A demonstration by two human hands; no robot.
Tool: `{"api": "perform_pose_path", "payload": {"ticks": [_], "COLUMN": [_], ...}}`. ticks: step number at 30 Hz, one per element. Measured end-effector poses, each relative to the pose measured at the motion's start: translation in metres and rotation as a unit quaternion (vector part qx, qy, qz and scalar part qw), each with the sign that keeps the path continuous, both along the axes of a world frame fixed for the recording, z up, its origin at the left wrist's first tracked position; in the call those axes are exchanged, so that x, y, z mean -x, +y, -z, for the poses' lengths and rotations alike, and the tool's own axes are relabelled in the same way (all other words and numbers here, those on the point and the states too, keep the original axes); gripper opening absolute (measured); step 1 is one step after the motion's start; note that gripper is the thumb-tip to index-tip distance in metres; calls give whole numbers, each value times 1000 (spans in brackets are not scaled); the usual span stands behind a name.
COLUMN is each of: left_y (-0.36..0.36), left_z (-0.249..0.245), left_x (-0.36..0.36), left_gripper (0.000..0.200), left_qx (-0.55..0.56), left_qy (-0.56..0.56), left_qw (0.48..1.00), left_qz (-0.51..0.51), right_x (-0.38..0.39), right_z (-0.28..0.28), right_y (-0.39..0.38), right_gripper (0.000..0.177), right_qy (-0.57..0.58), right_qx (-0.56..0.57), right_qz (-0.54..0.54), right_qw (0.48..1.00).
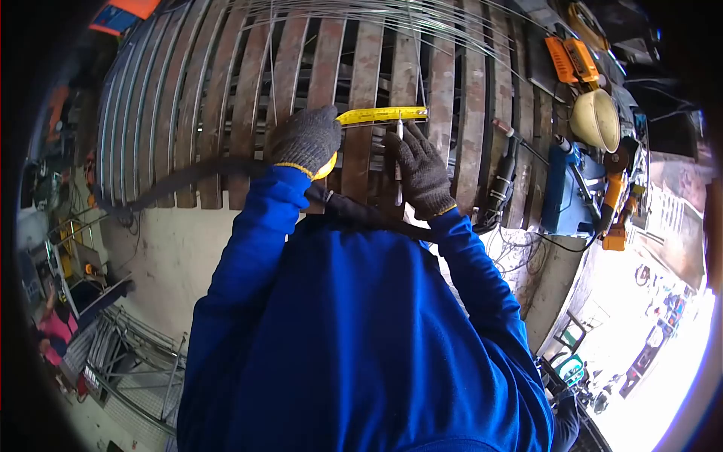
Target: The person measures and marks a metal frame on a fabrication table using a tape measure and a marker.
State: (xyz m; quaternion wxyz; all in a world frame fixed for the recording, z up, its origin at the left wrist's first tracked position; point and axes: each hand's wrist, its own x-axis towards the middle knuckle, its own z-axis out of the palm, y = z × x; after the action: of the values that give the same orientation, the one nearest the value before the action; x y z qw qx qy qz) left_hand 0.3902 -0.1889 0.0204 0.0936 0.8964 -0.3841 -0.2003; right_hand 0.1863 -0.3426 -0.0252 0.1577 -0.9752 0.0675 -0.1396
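Observation:
My left hand (307, 139), in a dark grey knitted glove, is closed round a yellow tape measure, whose case shows at the palm's lower edge. The tape blade (380, 114) stretches right across the slats to a point just above my right hand (422, 169). That gloved hand holds a thin light-coloured marker (399, 135) upright against the blade. Thin metal rods run beneath or beside the blade. A dark thick strap or hose (354, 211) passes between my forearms.
The slatted metal bench (324, 68) carries a bundle of thin rods (452, 30) at the far side. To the right are a torch or welding handle (503, 181), a blue machine (565, 188), a cream bowl (595, 120) and orange tools (572, 60). A person (56, 324) is at the far left.

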Motion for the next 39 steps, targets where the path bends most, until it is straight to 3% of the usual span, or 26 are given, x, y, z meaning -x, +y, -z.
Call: {"api": "perform_pose_path", "payload": {"ticks": [11, 15, 17, 18, 21, 31, 39], "left_y": [4, 2, 0, 0, -2, 2, -6], "left_z": [14, -1, -4, -4, -7, -5, -2], "left_x": [6, 8, 9, 9, 10, 10, 12], "left_gripper": [18, 26, 26, 27, 28, 30, 34], "left_qx": [2, -17, -34, -42, -32, -19, -41], "left_qy": [-30, 16, 33, 27, 27, 10, -9], "left_qw": [999, 1000, 999, 999, 999, 1000, 999], "left_qz": [16, 0, -9, -8, -7, 4, -30], "right_x": [16, 21, 23, 20, 3, -27, -25], "right_z": [-17, -30, -32, -31, -15, -22, -11], "right_y": [2, -10, -25, -33, -57, -61, -60], "right_gripper": [48, 48, 42, 37, 39, 25, 24], "right_qy": [7, -1, -18, -65, -146, -114, -116], "right_qx": [-46, -69, -115, -178, -184, -269, -164], "right_qz": [-25, 7, 83, 100, 123, 138, 120], "right_qw": [999, 998, 990, 977, 964, 946, 972]}}
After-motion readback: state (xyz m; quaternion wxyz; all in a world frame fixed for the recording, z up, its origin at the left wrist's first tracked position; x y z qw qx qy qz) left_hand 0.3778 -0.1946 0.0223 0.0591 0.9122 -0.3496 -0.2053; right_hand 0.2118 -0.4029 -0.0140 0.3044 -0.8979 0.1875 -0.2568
